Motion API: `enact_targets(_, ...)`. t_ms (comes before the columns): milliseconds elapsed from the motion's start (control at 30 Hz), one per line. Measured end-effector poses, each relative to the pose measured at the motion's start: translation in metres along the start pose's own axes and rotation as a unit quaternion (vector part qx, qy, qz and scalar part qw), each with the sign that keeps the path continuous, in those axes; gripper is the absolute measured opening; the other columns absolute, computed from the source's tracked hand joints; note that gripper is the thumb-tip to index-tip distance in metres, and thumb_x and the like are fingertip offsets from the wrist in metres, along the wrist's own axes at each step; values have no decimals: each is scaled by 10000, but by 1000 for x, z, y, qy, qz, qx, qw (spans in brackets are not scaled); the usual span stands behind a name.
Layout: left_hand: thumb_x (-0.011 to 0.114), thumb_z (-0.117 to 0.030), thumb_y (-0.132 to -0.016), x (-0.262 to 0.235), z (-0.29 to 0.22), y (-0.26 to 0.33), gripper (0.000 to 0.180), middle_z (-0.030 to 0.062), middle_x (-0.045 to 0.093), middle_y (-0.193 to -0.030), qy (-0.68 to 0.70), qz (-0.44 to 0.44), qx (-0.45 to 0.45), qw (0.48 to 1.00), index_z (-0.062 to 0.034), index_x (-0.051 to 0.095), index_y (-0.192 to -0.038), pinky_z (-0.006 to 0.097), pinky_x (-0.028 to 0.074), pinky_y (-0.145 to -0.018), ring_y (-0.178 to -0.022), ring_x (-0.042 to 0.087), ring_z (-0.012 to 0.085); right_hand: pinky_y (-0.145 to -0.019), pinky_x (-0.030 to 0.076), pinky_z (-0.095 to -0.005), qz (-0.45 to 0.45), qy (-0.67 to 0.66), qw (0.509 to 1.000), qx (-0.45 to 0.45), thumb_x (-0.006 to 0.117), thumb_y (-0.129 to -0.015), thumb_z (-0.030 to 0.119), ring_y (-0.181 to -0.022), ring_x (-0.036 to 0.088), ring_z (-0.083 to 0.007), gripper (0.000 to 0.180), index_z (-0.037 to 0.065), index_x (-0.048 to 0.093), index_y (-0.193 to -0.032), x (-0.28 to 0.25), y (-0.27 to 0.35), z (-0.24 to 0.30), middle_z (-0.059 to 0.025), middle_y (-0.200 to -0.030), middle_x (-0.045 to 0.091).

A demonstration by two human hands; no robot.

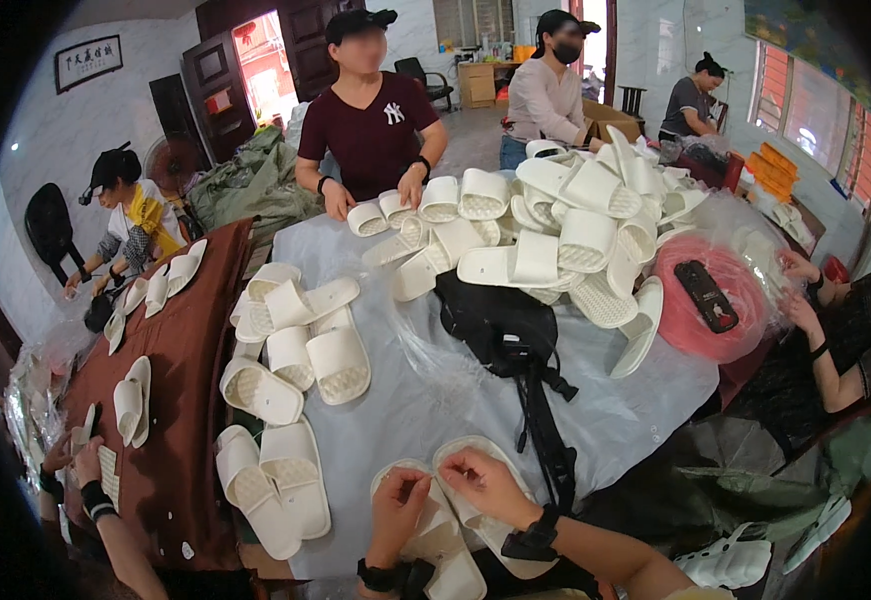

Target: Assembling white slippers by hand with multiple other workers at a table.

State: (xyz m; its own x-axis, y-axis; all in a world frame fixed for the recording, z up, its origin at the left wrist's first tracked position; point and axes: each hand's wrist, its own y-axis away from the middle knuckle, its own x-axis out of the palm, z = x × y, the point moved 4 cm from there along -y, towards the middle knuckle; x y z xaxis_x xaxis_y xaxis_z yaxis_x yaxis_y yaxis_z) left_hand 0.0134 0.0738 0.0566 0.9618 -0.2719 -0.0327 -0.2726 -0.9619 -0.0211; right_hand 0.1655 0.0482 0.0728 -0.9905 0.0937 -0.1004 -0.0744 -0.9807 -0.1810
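Observation:
A pair of white slippers lies side by side at the near edge of the table: the left slipper [453, 568] and the right slipper [489, 447]. Over the left one's strap my left hand [399, 508] is closed, fingertips curled together. My right hand [484, 487] rests above the right one in a similar pinch, close to the other hand. Anything small between the fingertips is too hard to make out. Both wrists wear black bands. More white slippers [278, 480] lie in pairs to the left of my hands.
A large heap of white slippers [588, 240] covers the table's far side. A black bag [501, 322] with a strap lies mid-table, beside pink plastic [678, 325] bearing a black phone [706, 296]. Co-workers stand or sit around, one at the brown-covered table [181, 440].

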Motion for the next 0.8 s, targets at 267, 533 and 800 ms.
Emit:
enact_targets(267,573,-51,-824,-3,12,2,59,15,529,-785,-19,-6,20,1000,-4,547,-847,220,420,-635,-693,500,85,-618,451,-270,-3,11,1000,8,598,-830,164,-699,566,-168,173,18,569,-918,6,1,-9,-87,-805,577)
enact_targets(533,581,-54,-815,-6,22,-6,48,8,540,-773,27,-23,25,999,-21,558,-842,210,413,-594,-672,497,77,-635,426,-238,10,-11,1000,-13,571,-850,127,-729,532,-115,140,19,547,-936,7,-2,-13,-50,-807,561)
enact_targets(800,537,-173,-875,8,-23,6,147,1,520,-744,-92,11,28,995,-27,556,-882,220,383,-598,-667,444,86,-605,382,-206,30,-20,999,-26,558,-863,144,-703,459,-62,142,35,540,-954,2,2,-12,4,-814,543)
